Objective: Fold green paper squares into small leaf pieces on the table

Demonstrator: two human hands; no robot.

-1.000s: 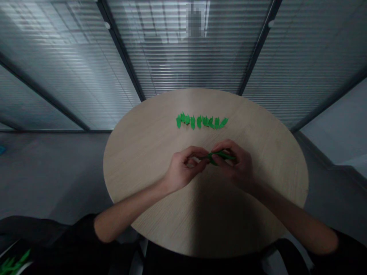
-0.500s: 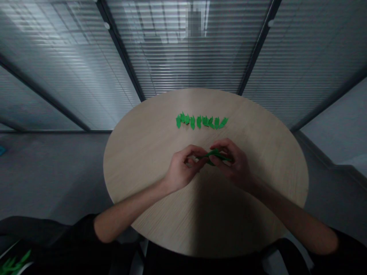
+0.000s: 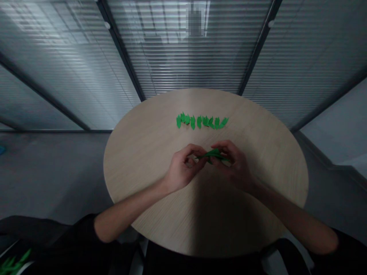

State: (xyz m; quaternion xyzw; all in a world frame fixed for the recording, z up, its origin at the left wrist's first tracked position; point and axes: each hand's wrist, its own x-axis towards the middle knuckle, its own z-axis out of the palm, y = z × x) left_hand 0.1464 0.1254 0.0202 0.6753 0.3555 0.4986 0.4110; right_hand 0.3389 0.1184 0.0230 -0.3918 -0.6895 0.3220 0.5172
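Note:
A green leaf-like piece (image 3: 214, 152), thin and pointed, is held between my two hands over the round table. My left hand (image 3: 182, 166) pinches its left end between thumb and fingertips. Round its right part are the bent fingers and thumb of my right hand (image 3: 236, 164), with some green showing between them. Whether it is paper, cloth or plastic I cannot tell. Beyond my hands lies a row of several similar small green pieces (image 3: 193, 122), with pointed tips toward the far side.
The light wooden round table (image 3: 137, 152) stands close to glass partitions with blinds (image 3: 186, 72). At the lower left, more green pieces (image 3: 17, 263) show in something white-rimmed, cut off by the frame. A black chair part (image 3: 292, 254) is at the lower right.
My right thumb has shifted slightly down and back, so more of the green piece shows between the hands. The left hand and the row have barely moved.

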